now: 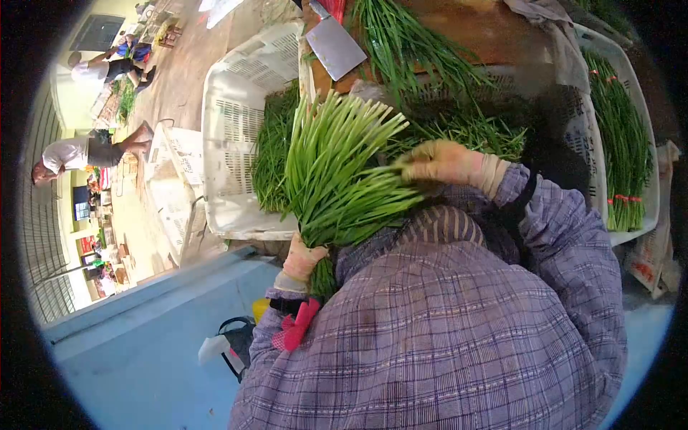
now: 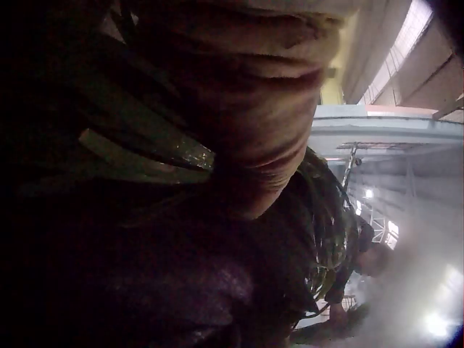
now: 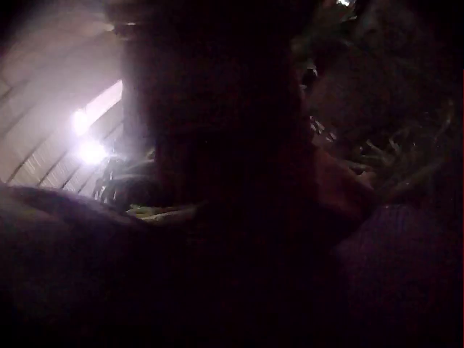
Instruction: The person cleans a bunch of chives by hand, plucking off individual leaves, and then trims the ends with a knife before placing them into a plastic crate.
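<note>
My gloved left hand [image 1: 302, 261] grips a bunch of garlic chives [image 1: 333, 172] low down, with the pale cut ends fanned upward and green leaves hanging below the fist. In the left wrist view the glove [image 2: 254, 109] fills the upper middle, with leaves beside it. My gloved right hand [image 1: 451, 165] is at the bunch's right side, fingers bent and blurred, fingertips right at the outer stalks. Whether those fingers pinch a stalk I cannot tell. The right wrist view is mostly dark.
A white crate [image 1: 240, 107] with loose greens stands at the left. Another crate [image 1: 648, 136] at the right holds chives tied with red bands. A cleaver [image 1: 335, 46] and more chives [image 1: 408, 43] lie on the wooden board [image 1: 502, 32]. Other people [image 1: 86, 154] are far left.
</note>
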Action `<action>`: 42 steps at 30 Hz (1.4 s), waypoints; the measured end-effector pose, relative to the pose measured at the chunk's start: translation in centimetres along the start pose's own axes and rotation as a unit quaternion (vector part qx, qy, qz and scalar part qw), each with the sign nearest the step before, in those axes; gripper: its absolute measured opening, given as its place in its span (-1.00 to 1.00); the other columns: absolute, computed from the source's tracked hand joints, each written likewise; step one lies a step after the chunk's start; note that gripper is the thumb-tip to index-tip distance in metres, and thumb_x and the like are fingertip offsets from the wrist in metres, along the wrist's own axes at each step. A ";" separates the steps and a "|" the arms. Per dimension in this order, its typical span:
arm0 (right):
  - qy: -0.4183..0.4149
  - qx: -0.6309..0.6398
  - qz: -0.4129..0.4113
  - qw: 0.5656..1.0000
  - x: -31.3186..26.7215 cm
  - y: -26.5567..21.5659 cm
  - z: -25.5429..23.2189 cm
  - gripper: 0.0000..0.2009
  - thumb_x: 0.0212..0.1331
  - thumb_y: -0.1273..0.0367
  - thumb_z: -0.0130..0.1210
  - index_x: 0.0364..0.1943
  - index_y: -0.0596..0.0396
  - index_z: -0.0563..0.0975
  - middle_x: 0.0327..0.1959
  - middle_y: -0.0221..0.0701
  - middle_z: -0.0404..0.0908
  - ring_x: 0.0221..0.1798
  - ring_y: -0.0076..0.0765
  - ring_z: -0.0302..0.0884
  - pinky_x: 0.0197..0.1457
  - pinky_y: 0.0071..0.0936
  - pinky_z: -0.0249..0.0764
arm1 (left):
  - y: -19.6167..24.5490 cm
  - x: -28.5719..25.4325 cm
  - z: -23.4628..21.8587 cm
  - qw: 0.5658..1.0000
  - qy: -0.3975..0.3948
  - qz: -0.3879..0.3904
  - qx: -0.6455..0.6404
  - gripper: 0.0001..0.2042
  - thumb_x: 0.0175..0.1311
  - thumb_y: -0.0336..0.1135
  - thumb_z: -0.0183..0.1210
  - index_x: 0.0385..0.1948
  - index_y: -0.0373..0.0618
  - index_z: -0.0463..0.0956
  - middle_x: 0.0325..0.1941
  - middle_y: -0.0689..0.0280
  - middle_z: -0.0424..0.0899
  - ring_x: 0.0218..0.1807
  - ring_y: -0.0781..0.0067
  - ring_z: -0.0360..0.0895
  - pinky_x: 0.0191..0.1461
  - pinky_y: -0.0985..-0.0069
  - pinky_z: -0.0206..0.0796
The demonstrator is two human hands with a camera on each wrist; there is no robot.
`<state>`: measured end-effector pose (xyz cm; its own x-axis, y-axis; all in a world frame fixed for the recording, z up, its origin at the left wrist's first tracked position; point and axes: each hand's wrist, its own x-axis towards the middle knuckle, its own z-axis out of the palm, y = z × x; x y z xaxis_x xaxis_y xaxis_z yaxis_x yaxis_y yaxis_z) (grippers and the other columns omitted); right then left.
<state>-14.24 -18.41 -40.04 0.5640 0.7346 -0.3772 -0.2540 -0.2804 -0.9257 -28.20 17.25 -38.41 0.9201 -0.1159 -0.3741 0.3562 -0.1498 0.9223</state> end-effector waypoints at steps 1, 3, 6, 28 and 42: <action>0.096 0.029 -0.055 0.993 -0.3 -1.0 0.1 -0.47 0.17 0.03 0.16 0.03 0.20 0.54 -0.02 -0.28 0.63 0.07 -0.43 0.51 0.23 -0.47 0.33 | 0.4 -0.1 0.1 0.999 0.017 -0.037 -0.020 -0.38 -0.14 -0.54 0.19 0.13 -0.29 0.32 0.00 0.21 0.58 -0.07 0.39 0.57 -0.08 0.51 0.45; 0.067 0.023 -0.131 0.989 -0.6 -3.8 -0.9 -0.41 0.13 0.06 0.20 0.12 0.22 0.45 0.08 -0.21 0.55 0.11 -0.35 0.48 0.23 -0.45 0.33 | 0.4 0.1 0.2 0.999 0.018 -0.030 -0.003 -0.40 -0.14 -0.54 0.20 0.11 -0.28 0.34 -0.01 0.22 0.59 -0.10 0.40 0.58 -0.11 0.51 0.46; 0.018 -0.230 -0.147 0.962 0.0 -5.2 1.0 -0.08 -0.09 -0.02 0.32 0.31 0.22 0.19 0.15 -0.03 0.45 0.17 -0.14 0.46 0.23 -0.39 0.35 | -0.4 0.4 -0.5 1.000 -0.001 -0.021 0.010 -0.41 -0.14 -0.55 0.21 0.10 -0.28 0.36 -0.03 0.22 0.60 -0.13 0.41 0.59 -0.14 0.51 0.47; 0.331 -0.228 -0.032 0.915 -9.4 -2.4 -11.4 -0.73 0.12 0.17 0.20 -0.25 0.07 0.60 -0.35 -0.34 0.65 -0.29 -0.37 0.61 -0.24 -0.39 0.52 | -3.9 1.7 -2.5 0.974 -0.038 0.099 0.202 -0.45 -0.18 -0.60 0.20 0.03 -0.27 0.44 -0.03 0.21 0.61 -0.03 0.39 0.54 0.05 0.45 0.39; 0.231 -0.256 -0.383 0.857 -2.1 -5.6 0.2 -0.57 0.22 0.20 0.10 0.07 0.19 0.45 -0.08 -0.15 0.54 -0.03 -0.18 0.52 0.05 -0.31 0.43 | 0.2 0.9 0.5 0.990 -0.041 0.060 0.124 -0.34 -0.19 -0.60 0.24 0.15 -0.21 0.36 0.07 0.20 0.56 0.11 0.38 0.47 0.17 0.45 0.33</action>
<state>-14.13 -18.23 -34.04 0.6921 0.5350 0.4846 0.6408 -0.1463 -0.7537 -27.39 16.62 -38.56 0.9331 -0.2256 -0.2802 0.1853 -0.3662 0.9119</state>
